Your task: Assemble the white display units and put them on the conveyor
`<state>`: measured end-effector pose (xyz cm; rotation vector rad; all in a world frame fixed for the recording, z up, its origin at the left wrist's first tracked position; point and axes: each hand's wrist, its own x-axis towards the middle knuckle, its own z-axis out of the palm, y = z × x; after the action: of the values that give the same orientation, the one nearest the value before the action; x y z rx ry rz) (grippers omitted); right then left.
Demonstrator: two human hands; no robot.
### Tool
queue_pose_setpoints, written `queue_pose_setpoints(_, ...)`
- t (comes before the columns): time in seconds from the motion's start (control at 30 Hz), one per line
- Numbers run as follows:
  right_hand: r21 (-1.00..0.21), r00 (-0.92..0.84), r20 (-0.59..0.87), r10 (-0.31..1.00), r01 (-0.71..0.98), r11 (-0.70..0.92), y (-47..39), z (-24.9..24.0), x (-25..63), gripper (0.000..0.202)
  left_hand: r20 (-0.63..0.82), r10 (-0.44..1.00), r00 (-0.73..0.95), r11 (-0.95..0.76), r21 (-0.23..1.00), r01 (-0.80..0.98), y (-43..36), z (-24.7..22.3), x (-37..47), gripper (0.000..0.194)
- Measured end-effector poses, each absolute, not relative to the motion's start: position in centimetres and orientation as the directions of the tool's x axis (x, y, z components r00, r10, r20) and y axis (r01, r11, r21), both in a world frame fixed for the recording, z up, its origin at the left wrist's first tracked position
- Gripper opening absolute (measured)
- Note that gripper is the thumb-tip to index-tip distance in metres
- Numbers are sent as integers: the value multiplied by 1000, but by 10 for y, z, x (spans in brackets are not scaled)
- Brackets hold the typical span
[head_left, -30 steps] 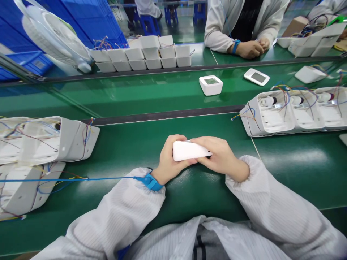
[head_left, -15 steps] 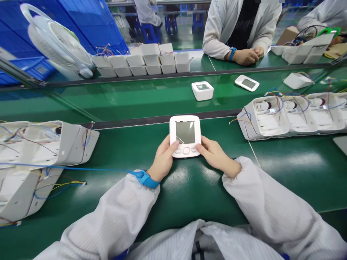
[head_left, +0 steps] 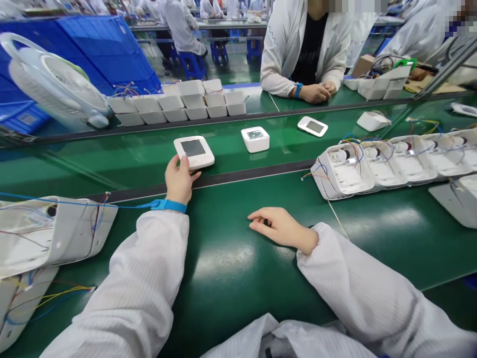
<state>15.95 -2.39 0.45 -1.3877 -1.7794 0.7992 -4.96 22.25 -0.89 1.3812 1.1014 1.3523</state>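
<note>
A white blood pressure monitor panel point(head_left: 201, 160) with a grey screen and faint buttons is held by my left hand point(head_left: 180, 181) at its lower left corner, over the far green strip beyond the dark rail. My thumb lies on its face, and the other fingers are partly hidden under its edge. A blue strap with a cord is around my left wrist. My right hand point(head_left: 278, 226) is above the near green table, with its fingers loosely bent, slightly apart and holding nothing. To the right of the panel sits a thicker white boxy unit point(head_left: 255, 139) with a small display.
White housings point(head_left: 345, 171) with pumps and wires line the right; more housings point(head_left: 70, 233) with loose wires stand at left. Another screen panel point(head_left: 312, 126) lies on the far strip. Stacked white cases point(head_left: 194, 99), a fan point(head_left: 55, 79) and a co-worker's folded hands point(head_left: 316, 92) are beyond.
My left hand has carried the panel forward and left, over the dark rail. My right hand has let go of it and remains over the near table. The view has shifted.
</note>
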Motion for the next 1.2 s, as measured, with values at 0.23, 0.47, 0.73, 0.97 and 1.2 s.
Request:
queue_pose_setpoints(0.23,-726,-208,261,943,601,334,-26,-1,157,18,521,811,265,-581,769,265,192,-9,-45,39)
queue_pose_setpoints(0.47,-680,-219,289,932,638,361,-29,-12,160,16,481,276,832,-817,573,-61,54,1,13,47)
queue_pose_setpoints(0.73,-653,-229,310,923,654,381,-27,-3,157,10,238,500,833,-567,817,107,75,7,11,29)
queue_pose_setpoints(0.97,-659,-227,310,923,648,381,-27,-4,157,13,289,432,854,-645,761,68,71,8,13,31)
queue_pose_setpoints(1.2,-655,-220,313,924,654,378,-27,-3,156,16,293,422,858,-644,763,56,73,7,12,30)
